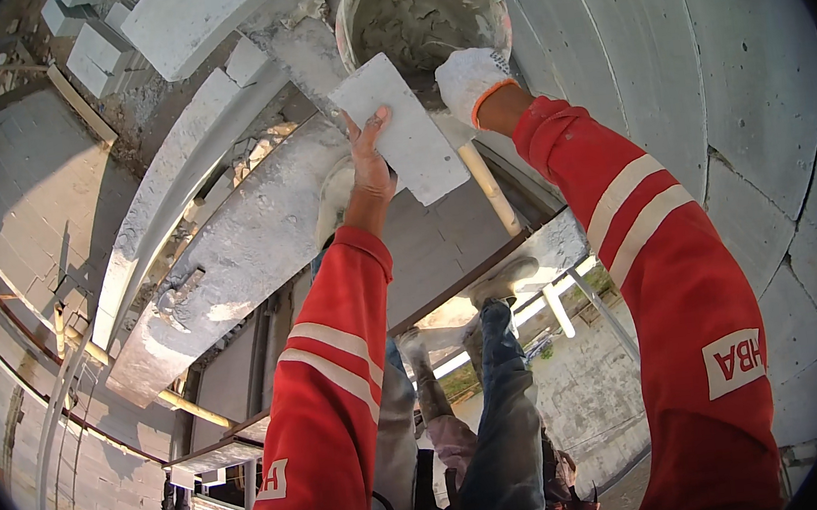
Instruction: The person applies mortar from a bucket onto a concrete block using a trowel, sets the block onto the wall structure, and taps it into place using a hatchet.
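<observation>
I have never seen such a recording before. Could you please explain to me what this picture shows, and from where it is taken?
There is no machine: a person in red sleeves works by hand. The picture comes from a wide fisheye camera worn on the head, looking down, so straight edges appear bent. The bare left hand holds a grey block. The right hand, in a white glove, is at the near side of a bucket containing grey paste, like mortar; whether it grips a tool is unclear. A dusty plank lies to the left.
</observation>
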Tool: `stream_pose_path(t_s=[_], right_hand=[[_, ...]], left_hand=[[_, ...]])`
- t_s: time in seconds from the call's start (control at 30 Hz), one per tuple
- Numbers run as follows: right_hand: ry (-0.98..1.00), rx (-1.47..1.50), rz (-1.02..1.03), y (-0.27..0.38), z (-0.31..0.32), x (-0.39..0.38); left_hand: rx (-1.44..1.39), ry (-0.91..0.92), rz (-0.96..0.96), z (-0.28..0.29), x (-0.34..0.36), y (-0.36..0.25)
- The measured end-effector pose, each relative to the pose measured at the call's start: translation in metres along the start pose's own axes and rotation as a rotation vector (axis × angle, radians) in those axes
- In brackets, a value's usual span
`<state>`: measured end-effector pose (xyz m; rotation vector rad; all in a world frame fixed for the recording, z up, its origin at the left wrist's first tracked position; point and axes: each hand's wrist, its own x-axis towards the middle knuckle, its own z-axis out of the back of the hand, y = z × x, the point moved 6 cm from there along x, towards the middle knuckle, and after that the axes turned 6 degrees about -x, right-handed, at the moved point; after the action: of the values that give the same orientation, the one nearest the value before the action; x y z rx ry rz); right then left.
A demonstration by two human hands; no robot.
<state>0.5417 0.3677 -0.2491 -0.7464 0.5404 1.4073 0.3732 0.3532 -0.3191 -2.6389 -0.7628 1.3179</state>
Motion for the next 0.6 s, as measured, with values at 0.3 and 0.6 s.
stream_pose_path(t_s=[0.3, 0.6], right_hand=[[0.195, 0.318, 0.120, -0.037, 0.009, -0.025], [-0.066, 1.617, -0.212, -0.011, -0.053, -0.226]], left_hand=[[0.068, -0.057, 0.024, 0.006, 0.001, -0.017], [0.014, -0.069, 0.109, -0.021, -0.095, -0.067]])
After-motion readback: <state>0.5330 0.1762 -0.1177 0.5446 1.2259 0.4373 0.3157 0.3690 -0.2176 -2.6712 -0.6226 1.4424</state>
